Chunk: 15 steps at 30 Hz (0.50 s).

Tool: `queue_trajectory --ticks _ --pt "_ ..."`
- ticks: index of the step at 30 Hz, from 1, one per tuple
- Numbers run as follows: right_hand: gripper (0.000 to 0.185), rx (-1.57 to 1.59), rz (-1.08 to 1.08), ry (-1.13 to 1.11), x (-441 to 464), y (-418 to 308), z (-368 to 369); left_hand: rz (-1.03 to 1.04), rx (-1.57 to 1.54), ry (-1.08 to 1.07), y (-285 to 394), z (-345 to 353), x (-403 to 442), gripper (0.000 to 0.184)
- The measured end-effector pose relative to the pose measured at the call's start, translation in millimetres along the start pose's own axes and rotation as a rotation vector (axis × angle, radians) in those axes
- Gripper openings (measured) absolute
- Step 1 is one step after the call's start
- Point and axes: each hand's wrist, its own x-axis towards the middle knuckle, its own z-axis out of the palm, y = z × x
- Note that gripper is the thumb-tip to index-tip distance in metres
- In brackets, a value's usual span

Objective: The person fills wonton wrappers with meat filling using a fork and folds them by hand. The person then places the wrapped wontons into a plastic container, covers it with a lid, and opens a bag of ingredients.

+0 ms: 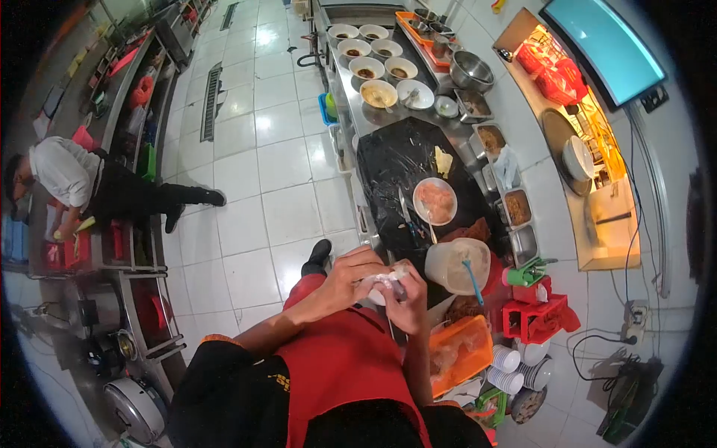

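Note:
Both of my hands meet in front of the red apron, above the counter's near edge. My left hand (pixel 354 278) and my right hand (pixel 408 297) are closed around a small whitish, plastic-like item (pixel 385 282); its contents are too small to make out. Just right of my right hand stands a white tub (pixel 441 267) with a blue-handled utensil (pixel 473 282). Beyond my hands, a bowl of pinkish food (pixel 435 200) with a spoon sits on the black board (pixel 385 160). A knife lies left of that bowl, and a yellowish piece (pixel 443 162) lies behind it.
Several white bowls (pixel 366 69) stand at the counter's far end. Metal containers (pixel 517 207) line the wall side. An orange basket (pixel 478 340) and stacked cups (pixel 506 358) are at the near right. Across the tiled floor, a person (pixel 63 173) bends over the left counter.

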Motion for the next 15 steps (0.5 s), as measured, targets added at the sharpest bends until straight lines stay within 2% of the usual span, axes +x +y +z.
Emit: queue_trajectory --ticks 2,4,6,7,8,10,11,12,13,14,15 --pt "0.018 -0.034 -0.026 -0.026 21.2 10.4 19.3 -0.039 0.006 0.011 -16.5 -19.6 4.9 0.023" --pt "0.012 -0.072 -0.062 -0.041 44.4 19.5 41.2 -0.087 -0.011 0.117 -39.2 -35.7 11.6 0.022" --pt "0.01 -0.009 -0.201 0.159 61.9 30.8 62.5 -0.138 -0.05 0.139 -61.2 -49.0 19.4 0.022" --pt "0.01 0.016 -0.081 0.107 73.5 27.8 68.1 -0.177 -0.057 0.141 -69.4 -57.1 27.1 0.021" --pt "0.01 0.0 -0.079 0.12 84.1 23.1 68.3 -0.217 -0.065 0.138 -76.4 -65.3 34.5 0.021" --pt "0.012 0.214 0.346 -0.176 107.8 5.3 66.3 -0.237 -0.106 0.102 -90.7 -81.8 48.4 0.02" --pt "0.015 0.149 0.231 -0.139 105.4 21.0 74.7 -0.248 -0.164 0.103 -101.5 -86.4 53.2 0.021" --pt "0.015 0.14 0.238 -0.114 108.2 19.9 75.0 -0.262 -0.223 0.096 -109.7 -91.8 58.0 0.022" --pt "0.015 0.135 0.118 -0.138 112.4 16.1 70.9 -0.262 -0.271 -0.002 -108.0 -102.3 67.3 0.021" --pt "0.015 0.092 0.133 -0.186 108.3 15.1 63.6 -0.252 -0.286 -0.027 -108.8 -108.6 77.8 0.021" --pt "0.015 0.048 0.145 -0.234 104.3 14.0 56.2 -0.238 -0.411 -0.183 -109.7 -113.4 87.1 0.022"
